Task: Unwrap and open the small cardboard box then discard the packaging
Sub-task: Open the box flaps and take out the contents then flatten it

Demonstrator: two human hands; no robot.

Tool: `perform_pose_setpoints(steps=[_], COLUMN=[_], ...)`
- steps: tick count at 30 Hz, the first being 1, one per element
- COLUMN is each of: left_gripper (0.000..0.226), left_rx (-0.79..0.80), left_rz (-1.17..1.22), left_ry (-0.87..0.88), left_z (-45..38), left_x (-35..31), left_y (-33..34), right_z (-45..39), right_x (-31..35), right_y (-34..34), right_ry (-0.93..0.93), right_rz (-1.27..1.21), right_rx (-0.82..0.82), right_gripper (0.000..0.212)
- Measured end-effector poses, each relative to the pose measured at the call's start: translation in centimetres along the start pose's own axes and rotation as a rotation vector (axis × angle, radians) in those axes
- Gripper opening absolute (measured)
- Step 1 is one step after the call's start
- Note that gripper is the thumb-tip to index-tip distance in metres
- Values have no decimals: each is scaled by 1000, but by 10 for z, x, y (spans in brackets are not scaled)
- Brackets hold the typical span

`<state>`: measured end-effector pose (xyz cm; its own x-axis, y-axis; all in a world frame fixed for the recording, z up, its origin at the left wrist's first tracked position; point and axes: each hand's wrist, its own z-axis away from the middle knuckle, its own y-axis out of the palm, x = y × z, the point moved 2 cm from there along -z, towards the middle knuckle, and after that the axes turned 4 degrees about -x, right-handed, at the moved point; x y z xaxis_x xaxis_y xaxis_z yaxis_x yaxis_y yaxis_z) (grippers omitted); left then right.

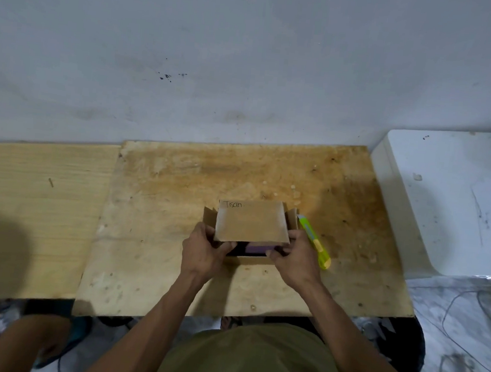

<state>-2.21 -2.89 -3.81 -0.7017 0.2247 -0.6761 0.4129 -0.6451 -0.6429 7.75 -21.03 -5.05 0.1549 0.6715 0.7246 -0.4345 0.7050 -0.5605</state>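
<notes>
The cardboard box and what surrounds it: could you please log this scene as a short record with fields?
box: cardboard box on plywood board, flaps open, handwriting on the raised top flap
contents: something purple inside
left hand: left hand gripping box's left side
right hand: right hand gripping box's right side
tool: yellow-green utility knife lying right of box

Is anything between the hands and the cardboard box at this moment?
Nothing visible. The left hand and right hand already grip the cardboard box at its near corners. The yellow-green cutter lies beside the right hand, not in the way.
</notes>
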Motion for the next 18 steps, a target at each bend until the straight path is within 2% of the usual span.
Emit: perform_pose_setpoints(steps=[3,6,9,14,18], left_gripper=[25,11,13,17,21], left_rx=[-58,-111,-148,-194,-215], left_rz=[-58,-132,-182,-134,-66], left_ry=[100,207,266,291,263], left_z=[-1,-3,-10,-38,-72], left_x=[-6,-12,-20,-34,-47], left_y=[-7,-18,-30,-39,-36], right_z=[2,1,-4,-26,-61], right_x=[7,13,24,45,64], right_y=[-9,-19,-32,-46,-50], right_ry=[-41,-173,-263,-418,-386], right_rz=[-87,32,196,276,268], right_rx=[-9,-116,-220,-332,-344], right_gripper=[45,24,14,18,24])
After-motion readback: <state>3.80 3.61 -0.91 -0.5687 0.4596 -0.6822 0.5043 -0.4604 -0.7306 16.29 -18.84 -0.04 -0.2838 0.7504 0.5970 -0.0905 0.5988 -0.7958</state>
